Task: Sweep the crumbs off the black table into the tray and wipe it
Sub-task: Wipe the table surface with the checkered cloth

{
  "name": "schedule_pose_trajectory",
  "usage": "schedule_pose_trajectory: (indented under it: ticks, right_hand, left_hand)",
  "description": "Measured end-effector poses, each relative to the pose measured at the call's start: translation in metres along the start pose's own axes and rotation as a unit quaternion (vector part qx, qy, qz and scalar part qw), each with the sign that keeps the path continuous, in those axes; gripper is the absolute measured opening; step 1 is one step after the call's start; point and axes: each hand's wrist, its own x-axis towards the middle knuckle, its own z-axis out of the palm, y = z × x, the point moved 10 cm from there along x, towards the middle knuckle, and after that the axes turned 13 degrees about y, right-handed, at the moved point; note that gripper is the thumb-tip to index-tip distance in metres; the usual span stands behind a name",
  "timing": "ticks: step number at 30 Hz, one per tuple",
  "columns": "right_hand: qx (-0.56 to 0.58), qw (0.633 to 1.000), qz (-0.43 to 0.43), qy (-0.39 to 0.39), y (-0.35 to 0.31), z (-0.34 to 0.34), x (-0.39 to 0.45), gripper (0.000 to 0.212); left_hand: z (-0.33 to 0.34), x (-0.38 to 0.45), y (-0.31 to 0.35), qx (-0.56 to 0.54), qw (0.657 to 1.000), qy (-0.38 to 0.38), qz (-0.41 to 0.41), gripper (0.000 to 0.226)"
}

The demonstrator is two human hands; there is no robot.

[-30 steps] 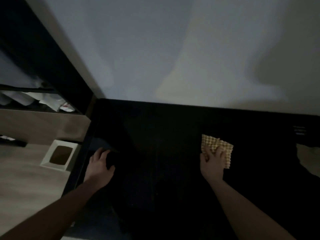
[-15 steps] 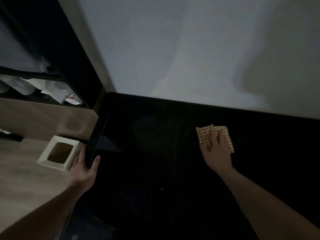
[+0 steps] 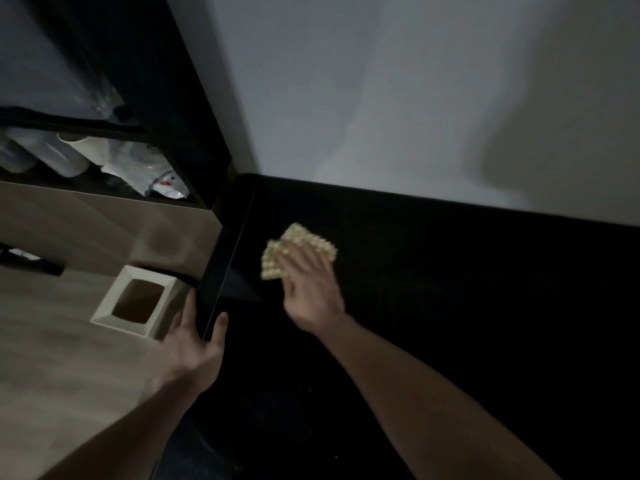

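Note:
The black table [image 3: 450, 289] fills the right and lower part of the dim view. My right hand [image 3: 311, 285] presses flat on a yellow textured cloth [image 3: 294, 247] lying on the table near its left edge. A dark flat tray [image 3: 221, 268] is held along that left edge, tilted, and my left hand [image 3: 194, 344] grips its near end with the thumb on top. A few pale crumbs [image 3: 309, 389] show faintly on the table near me. The tray's inside is too dark to make out.
A white square bin [image 3: 136, 301] with a brown inside stands on the wooden floor left of the table. Behind it a dark shelf [image 3: 104, 181] holds white rolls and plastic bags. A pale wall [image 3: 415, 98] runs along the table's far edge.
My right hand has slid the cloth leftwards across the table toward the tray. My left hand has moved from the table top to grip the tray at the left edge.

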Motion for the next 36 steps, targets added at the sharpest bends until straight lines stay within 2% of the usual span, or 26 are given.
schedule_pose_trajectory:
  ticks: [3, 4, 7, 10, 12, 15, 19, 22, 25, 32, 34, 36]
  right_hand:
    - [0.105, 0.993, -0.017, -0.057, -0.038, 0.014, -0.009, 0.05]
    - [0.141, 0.989, 0.004, -0.045, -0.031, 0.006, -0.008, 0.05]
    - [0.21, 0.973, 0.068, 0.072, 0.013, -0.047, 0.011, 0.045]
    - [0.132, 0.968, 0.152, 0.147, 0.083, -0.095, 0.037, 0.042]
    - [0.047, 0.971, 0.208, 0.106, 0.121, -0.098, 0.058, 0.046]
    - [-0.065, 0.962, 0.266, -0.012, 0.144, -0.054, 0.072, 0.049]
    - [-0.14, 0.967, 0.209, -0.026, 0.1, 0.001, 0.076, 0.064]
    - [-0.114, 0.987, 0.104, -0.047, 0.041, 0.025, 0.073, 0.06]
    - [-0.079, 0.992, 0.005, -0.095, -0.018, 0.032, 0.026, 0.054]
    - [0.05, 0.982, -0.044, -0.178, -0.127, 0.002, -0.144, 0.06]
    - [0.044, 0.98, -0.065, -0.181, -0.132, -0.002, -0.177, 0.056]
    - [0.088, 0.984, -0.038, -0.149, -0.12, -0.012, -0.179, 0.05]
  left_hand:
    - [-0.005, -0.001, 0.003, 0.007, 1.0, -0.001, -0.008, 0.081]
    - [-0.007, -0.003, 0.004, 0.009, 1.0, -0.002, -0.008, 0.08]
    - [-0.011, -0.004, 0.007, 0.021, 1.0, -0.007, -0.006, 0.079]
    - [-0.013, -0.005, 0.007, 0.021, 1.0, -0.017, -0.012, 0.078]
    - [-0.013, -0.004, 0.006, 0.011, 0.999, -0.025, -0.025, 0.078]
    - [-0.011, -0.002, 0.003, -0.003, 0.999, -0.021, -0.033, 0.077]
    - [-0.006, 0.001, 0.002, -0.01, 0.999, -0.021, -0.022, 0.077]
    - [-0.003, 0.004, -0.002, -0.02, 0.999, -0.027, -0.019, 0.073]
    - [0.0, 0.005, -0.007, -0.034, 0.998, -0.041, -0.022, 0.066]
    - [-0.008, 0.005, -0.007, -0.065, 0.996, -0.06, -0.025, 0.058]
    - [-0.009, 0.007, -0.007, -0.059, 0.996, -0.07, -0.017, 0.059]
    - [-0.007, 0.008, -0.007, -0.061, 0.994, -0.089, -0.001, 0.059]
